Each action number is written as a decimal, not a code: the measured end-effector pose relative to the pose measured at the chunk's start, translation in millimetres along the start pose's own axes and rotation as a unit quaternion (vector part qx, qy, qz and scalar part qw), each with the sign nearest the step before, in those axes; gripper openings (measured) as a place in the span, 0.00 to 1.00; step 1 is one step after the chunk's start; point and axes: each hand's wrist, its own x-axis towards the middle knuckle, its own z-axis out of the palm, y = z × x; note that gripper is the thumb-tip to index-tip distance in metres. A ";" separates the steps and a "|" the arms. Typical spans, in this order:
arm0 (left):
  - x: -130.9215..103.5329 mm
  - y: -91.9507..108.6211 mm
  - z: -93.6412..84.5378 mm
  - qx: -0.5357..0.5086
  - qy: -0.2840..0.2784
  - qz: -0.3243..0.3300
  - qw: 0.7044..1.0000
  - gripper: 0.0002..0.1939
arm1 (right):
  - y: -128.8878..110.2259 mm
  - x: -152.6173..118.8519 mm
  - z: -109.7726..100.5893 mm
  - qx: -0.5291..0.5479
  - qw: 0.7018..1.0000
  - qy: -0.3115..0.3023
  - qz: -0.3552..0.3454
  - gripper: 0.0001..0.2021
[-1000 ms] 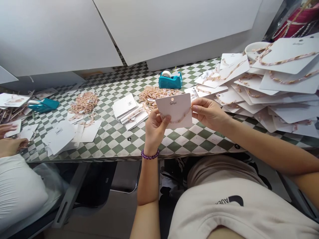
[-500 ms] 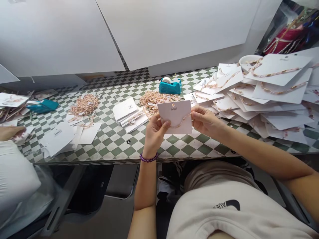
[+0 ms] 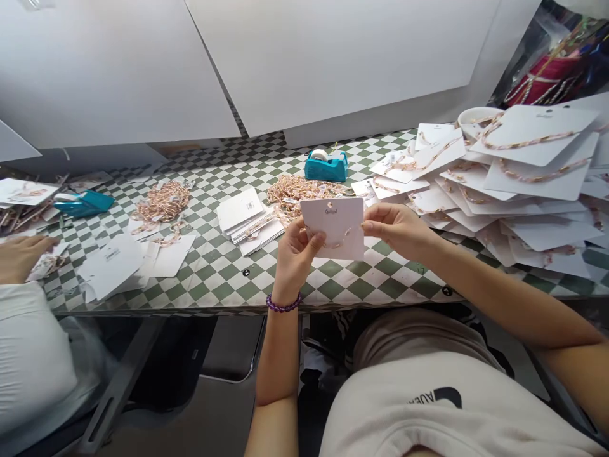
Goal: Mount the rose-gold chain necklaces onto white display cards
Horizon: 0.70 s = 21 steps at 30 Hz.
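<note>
A white card (image 3: 339,219) with small print and a hole at its top is held upright over the table. Across its front runs a thin pink and gold beaded bracelet (image 3: 343,244). My left hand (image 3: 295,254), with a purple bead band at the wrist, grips the card's left edge, thumb on the front. My right hand (image 3: 392,230) is pinched at the card's right edge, at the bracelet's end; what lies between its fingertips is too small to tell. Behind the card sits a heap of beaded bracelets (image 3: 304,188).
A teal tape dispenser (image 3: 326,166) stands behind the heap. Left of it lies a stack of white cards (image 3: 240,209). Carded bracelets (image 3: 533,184) pile up at the right. Another bracelet heap (image 3: 164,200), a second dispenser (image 3: 83,203) and another person's hand (image 3: 23,257) are at the left.
My right hand has turned slightly, its fingers now closer together at the card's edge. The bracelet hangs in a lower curve on the card. The other person's hand at the left has shifted.
</note>
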 end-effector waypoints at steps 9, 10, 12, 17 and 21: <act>-0.6 0.1 4.2 0.087 0.074 0.081 0.990 0.19 | 4.7 -2.5 2.7 -0.085 0.990 0.049 -0.100 0.12; -0.8 0.5 4.2 0.091 0.069 0.083 0.990 0.18 | 5.6 -3.2 3.5 -0.113 0.985 0.063 -0.114 0.11; -1.4 0.2 4.8 0.092 0.062 0.080 0.991 0.18 | 7.6 -4.6 5.2 -0.167 0.973 0.085 -0.137 0.12; -2.5 -2.4 8.6 0.056 0.060 0.043 0.996 0.20 | 9.6 -6.0 8.2 -0.191 0.967 0.082 -0.149 0.17; -3.7 2.8 5.8 -0.027 0.057 -0.009 0.998 0.18 | 5.9 -7.5 8.4 -0.146 0.974 0.021 -0.175 0.19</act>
